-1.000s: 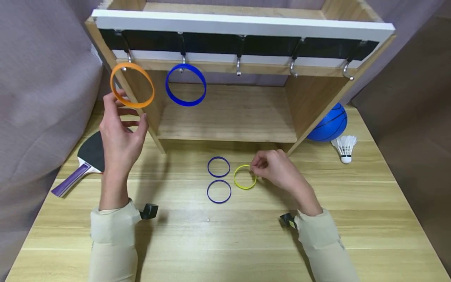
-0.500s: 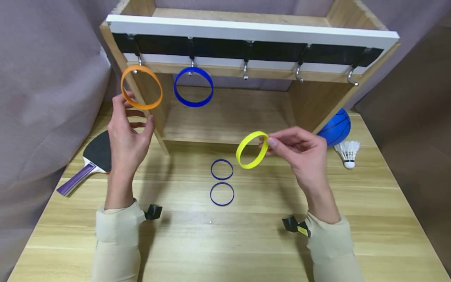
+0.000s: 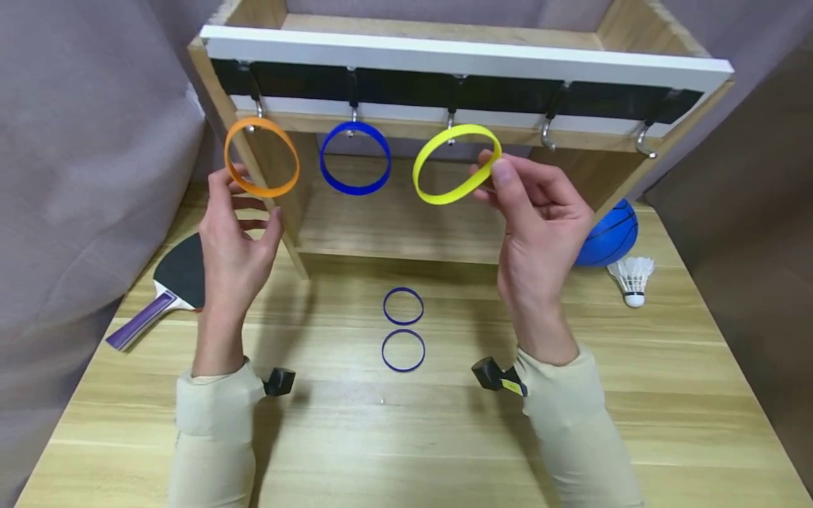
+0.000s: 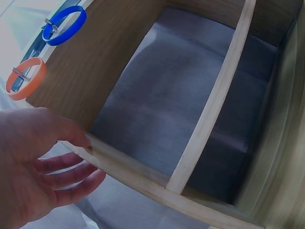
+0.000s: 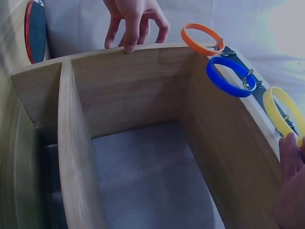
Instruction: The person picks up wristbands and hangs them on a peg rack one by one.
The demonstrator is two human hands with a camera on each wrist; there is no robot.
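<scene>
A yellow silicone wristband [image 3: 416, 169] is pinched at its right side between the thumb and fingers of my right hand [image 3: 543, 219]. It is held at the middle hook [image 3: 451, 120]; the right wrist view shows the hook inside the loop. An orange wristband [image 3: 269, 192] hangs on the leftmost hook and a blue wristband [image 3: 356, 190] on the one beside it. My left hand [image 3: 235, 247] grips the left side panel of the wooden shelf [image 4: 128, 180], thumb inside and fingers outside. Two dark blue wristbands [image 3: 403, 324] lie flat on the table [image 3: 356, 437].
Two bare hooks, one of them the far-right hook [image 3: 644, 141], stick out at right. A table tennis bat [image 3: 181, 271] lies left of the shelf. To its right sit a blue ball [image 3: 610, 236] and a shuttlecock [image 3: 633, 281].
My right hand has picked the yellow wristband up from the table and raised it to the middle hook. The left hand stays on the shelf's side panel.
</scene>
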